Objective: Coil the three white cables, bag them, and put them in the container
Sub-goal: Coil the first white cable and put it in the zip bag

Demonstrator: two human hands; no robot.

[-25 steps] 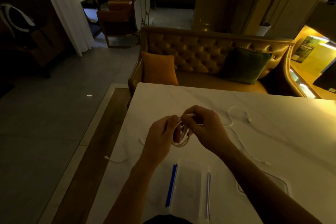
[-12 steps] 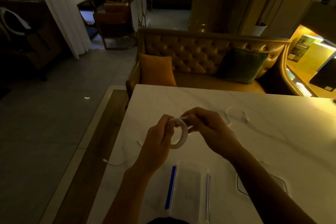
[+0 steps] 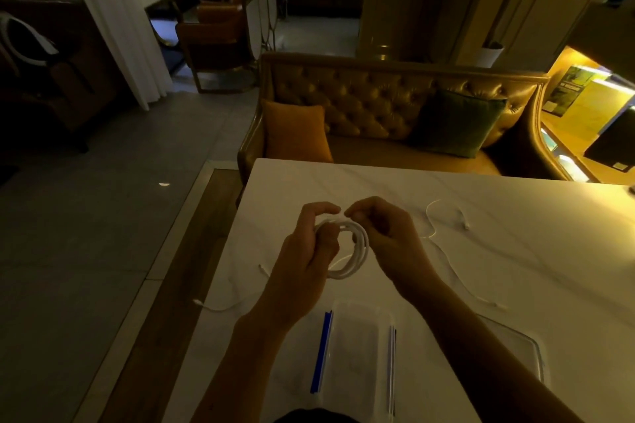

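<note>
- Right now the left hand (image 3: 302, 261) grips the left side of the coiled white round cable (image 3: 355, 251), fingers curled round its loops. The coil is held just above the white marble table (image 3: 515, 216).
- The right hand (image 3: 388, 244) pinches the cable at the coil's top, close to the left fingertips; whether that is the free end I cannot tell.
- To finish this coil well, I judge the left grip should clamp all loops together while the right tucks or wraps the tail, or the loops will likely spring apart.
- Loops should be even and small enough for the clear zip bag with a blue strip (image 3: 357, 354), which lies flat below the hands.
- Two more cables wait uncoiled: a thin loose white cable on the right (image 3: 450, 261) and a thin loose white cable at the left edge (image 3: 220, 308).
- The clear shallow plastic container (image 3: 536, 348) lies near right, partly hidden by the forearm.
</note>
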